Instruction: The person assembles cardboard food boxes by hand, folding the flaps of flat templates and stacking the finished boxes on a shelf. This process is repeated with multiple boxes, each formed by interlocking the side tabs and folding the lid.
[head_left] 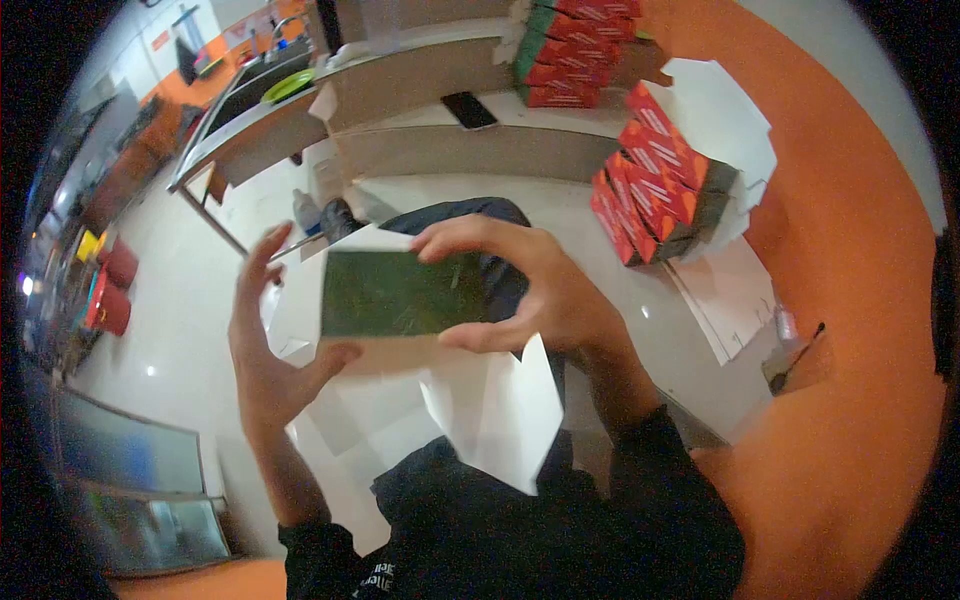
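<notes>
A partly folded paper carton is held up over my lap, its dark green panel facing me and its white inner flaps spread out below. My right hand grips the right part of the green panel, fingers on the top edge and thumb on the bottom edge. At the carton's left end, my left hand is open, fingers raised and apart from the thumb. Its thumb tip is close to the panel's lower left corner; whether it touches I cannot tell.
Stacked red cartons, one with a white open lid, stand at right beside flat white sheets. More red cartons and a phone sit on the ledge ahead. A green plate and red buckets are at left.
</notes>
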